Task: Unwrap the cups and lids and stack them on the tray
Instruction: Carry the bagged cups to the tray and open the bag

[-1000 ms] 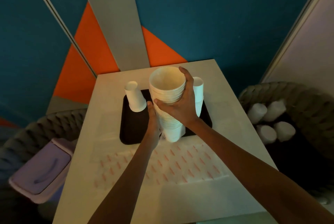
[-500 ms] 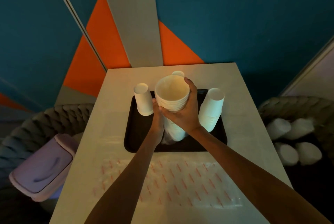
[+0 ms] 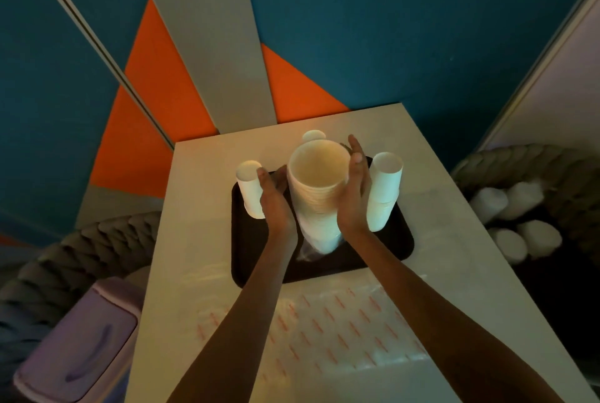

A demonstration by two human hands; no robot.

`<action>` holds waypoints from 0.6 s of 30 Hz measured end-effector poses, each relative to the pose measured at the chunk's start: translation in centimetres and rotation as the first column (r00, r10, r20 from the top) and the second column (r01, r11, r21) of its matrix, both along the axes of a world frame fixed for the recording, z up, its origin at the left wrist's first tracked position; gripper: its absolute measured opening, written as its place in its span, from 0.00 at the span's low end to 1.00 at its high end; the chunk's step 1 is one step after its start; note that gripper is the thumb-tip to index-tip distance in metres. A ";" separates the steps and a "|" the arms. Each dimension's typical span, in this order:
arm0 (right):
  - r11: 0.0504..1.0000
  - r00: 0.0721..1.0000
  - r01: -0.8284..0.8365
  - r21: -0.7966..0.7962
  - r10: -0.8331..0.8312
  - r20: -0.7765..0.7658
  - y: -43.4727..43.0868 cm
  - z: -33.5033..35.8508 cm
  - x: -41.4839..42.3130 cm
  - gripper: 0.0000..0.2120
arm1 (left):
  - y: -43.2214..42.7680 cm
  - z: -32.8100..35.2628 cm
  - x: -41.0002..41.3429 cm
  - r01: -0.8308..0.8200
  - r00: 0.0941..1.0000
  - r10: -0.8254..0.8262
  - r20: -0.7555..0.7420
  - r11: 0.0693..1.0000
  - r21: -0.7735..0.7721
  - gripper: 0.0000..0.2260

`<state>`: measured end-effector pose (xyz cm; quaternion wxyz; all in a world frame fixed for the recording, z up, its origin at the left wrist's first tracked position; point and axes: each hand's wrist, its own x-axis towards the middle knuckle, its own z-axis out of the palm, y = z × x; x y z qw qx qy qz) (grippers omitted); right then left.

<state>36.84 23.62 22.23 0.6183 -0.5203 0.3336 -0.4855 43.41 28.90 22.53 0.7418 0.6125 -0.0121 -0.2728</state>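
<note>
Centre of frame: tall stack of nested paper cups [image 3: 316,201], mouth up, foot on black tray [image 3: 246,259]. Loose clear wrap [image 3: 305,253] bunched at foot of stack, touching tray.

Left hand [image 3: 276,207]: open, fingers close to straight and pointing up-frame, palm turned inward toward left flank of tall stack. Contact line partly hidden by the hand itself, so touching or just beside not resolvable. Pressing posture, not a grip.

Right hand [image 3: 354,201]: open, fingers straight and together, laid flat against right flank of tall stack. Fingertips [image 3: 355,146] reaching just past rim.

Tall stack thus between both palms, standing on tray.

Also on tray:
- short white cup stack [image 3: 250,191] at left, just beside back of left hand
- wider white cup stack [image 3: 384,194] at right, partly behind right hand
- small white cup top [image 3: 313,135] showing behind tall stack, upper centre

Tray on pale table [image 3: 201,207], toward far end. Lower in frame: flattened clear wrapper with orange dashes [image 3: 341,321], lying on table, partly under both forearms.

Right edge of frame: several wrapped white rolls [image 3: 506,217] inside braided grey rim [image 3: 552,168], off table. Cups or lids not distinguishable. Lower left: lilac lidded bin [image 3: 81,337], beside table.
</note>
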 end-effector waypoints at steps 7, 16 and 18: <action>0.960 0.991 0.125 0.252 -0.131 0.008 0.3 0.6 1.5 0.15 | -2.1 1.1 0.4 0.067 0.998 -0.068 -0.009 0.997 -0.040 0.24; 0.913 0.977 0.192 0.359 -0.212 0.018 0.7 -3.0 2.9 0.14 | -3.1 -2.2 1.2 0.011 0.996 -0.027 -0.089 0.984 -0.177 0.23; 0.909 0.975 0.204 0.364 -0.224 0.013 0.8 -3.6 3.1 0.14 | -3.1 -3.7 1.1 0.021 0.997 -0.036 -0.075 0.983 -0.185 0.25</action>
